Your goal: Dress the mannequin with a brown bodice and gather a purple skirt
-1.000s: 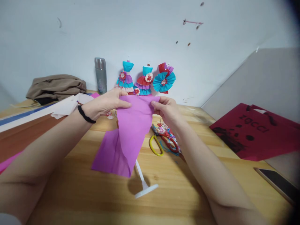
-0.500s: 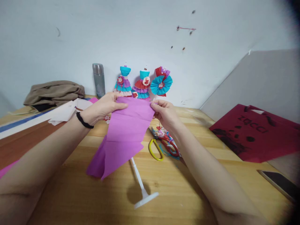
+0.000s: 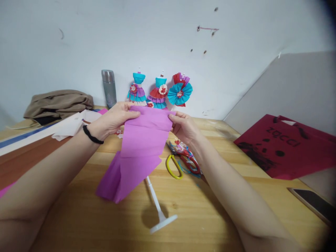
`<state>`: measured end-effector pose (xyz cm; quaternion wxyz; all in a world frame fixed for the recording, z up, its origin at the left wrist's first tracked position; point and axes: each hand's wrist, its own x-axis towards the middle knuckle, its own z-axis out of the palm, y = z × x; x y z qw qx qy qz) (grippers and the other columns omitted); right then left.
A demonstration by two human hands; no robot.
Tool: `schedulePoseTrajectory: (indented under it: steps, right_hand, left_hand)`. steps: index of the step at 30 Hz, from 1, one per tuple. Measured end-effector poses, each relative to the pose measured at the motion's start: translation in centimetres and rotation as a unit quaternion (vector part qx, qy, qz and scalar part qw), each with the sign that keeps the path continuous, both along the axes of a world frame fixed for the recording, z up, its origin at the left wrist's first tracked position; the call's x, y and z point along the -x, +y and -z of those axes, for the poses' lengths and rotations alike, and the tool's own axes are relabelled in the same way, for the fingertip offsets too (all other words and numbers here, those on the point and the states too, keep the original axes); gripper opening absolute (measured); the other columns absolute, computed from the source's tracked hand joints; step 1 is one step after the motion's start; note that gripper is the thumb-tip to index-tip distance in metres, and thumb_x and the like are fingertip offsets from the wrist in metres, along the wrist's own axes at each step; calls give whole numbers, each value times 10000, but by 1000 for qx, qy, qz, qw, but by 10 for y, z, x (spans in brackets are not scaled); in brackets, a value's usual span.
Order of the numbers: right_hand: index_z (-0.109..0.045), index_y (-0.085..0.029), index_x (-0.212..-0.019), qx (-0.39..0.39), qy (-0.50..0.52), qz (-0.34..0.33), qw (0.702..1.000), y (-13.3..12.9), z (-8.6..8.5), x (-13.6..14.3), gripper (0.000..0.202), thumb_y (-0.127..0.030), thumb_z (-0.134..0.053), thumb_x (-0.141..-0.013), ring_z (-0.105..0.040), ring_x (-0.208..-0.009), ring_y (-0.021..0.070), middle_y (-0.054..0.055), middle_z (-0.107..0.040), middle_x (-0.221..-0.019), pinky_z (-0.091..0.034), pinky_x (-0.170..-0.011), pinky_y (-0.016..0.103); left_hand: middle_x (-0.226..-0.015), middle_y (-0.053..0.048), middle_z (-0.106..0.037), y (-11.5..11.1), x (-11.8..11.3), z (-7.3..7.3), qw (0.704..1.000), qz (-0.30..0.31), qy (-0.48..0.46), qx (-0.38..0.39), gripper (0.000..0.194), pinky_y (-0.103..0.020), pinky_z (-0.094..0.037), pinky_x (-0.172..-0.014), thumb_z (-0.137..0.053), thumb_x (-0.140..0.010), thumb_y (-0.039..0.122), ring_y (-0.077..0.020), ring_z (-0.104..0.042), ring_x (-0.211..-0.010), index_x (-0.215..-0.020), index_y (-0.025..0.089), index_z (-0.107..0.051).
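A creased sheet of purple crepe paper point(image 3: 144, 140) hangs in front of me, with a flap folded out at its lower left. My left hand point(image 3: 115, 119) pinches its upper left corner, thumb in front. At the upper right corner, my right hand point(image 3: 185, 127) grips the same sheet between thumb and fingers. From behind the paper a white stand point(image 3: 154, 201) with a round base slants down; its upper part is hidden. Scissors with yellow and red handles point(image 3: 174, 168) lie just right of the paper, among colourful scraps point(image 3: 183, 148).
Against the wall stand two small paper dresses point(image 3: 138, 91) and a blue paper rosette point(image 3: 180, 94), beside a grey flask point(image 3: 109, 87). Brown cloth point(image 3: 57, 105) and paper sheets point(image 3: 70, 126) lie left. On the right are a red bag point(image 3: 283, 147) and a phone point(image 3: 315, 204).
The paper's top edge looks a little more spread and level between my hands. The whole view has shifted slightly; both hands keep their hold.
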<state>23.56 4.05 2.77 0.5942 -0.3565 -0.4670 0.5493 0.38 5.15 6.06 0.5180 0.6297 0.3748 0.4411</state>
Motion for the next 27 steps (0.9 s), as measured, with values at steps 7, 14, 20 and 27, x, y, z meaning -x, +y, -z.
schedulePoseTrajectory:
  steps: [7, 14, 20, 27]
  right_hand:
    - [-692, -164, -641, 2, -27, 10, 1000, -6, -3, 5, 206, -238, -841, -521, -450, -431, 45, -51, -580, -498, -334, -401, 172]
    - [-656, -159, -645, 4, -123, 35, 992, -6, 0, 16, 152, -238, -779, -601, -352, -342, 19, -70, -541, -461, -184, -347, 177]
    - [-531, -181, -611, 60, -158, 11, 986, 3, 12, 27, 209, -230, -723, -680, -433, -258, 65, -66, -482, -318, -212, -301, 139]
    - [-524, -196, -770, 77, -100, -27, 992, -16, 31, 38, 280, -355, -748, -719, -710, -531, 158, 35, -705, -558, -516, -496, 196]
  left_hand:
    - [-712, -22, -680, -9, 2, -5, 1000, -12, -2, -20, 151, -204, -456, -584, -698, -754, 175, -101, -607, -602, -882, 98, -722]
    - [-732, -32, -703, -21, 10, 6, 984, -108, 114, -88, 184, -196, -379, -510, -661, -742, 251, -111, -560, -590, -829, 104, -728]
    - [-782, -47, -727, -21, 14, 50, 988, -121, 86, -51, 199, -231, -465, -587, -656, -713, 303, -152, -610, -680, -776, 128, -726]
    - [-724, -30, -719, -22, 22, 67, 995, -99, 26, 20, 158, -237, -455, -570, -704, -668, 296, -138, -587, -616, -723, 148, -706]
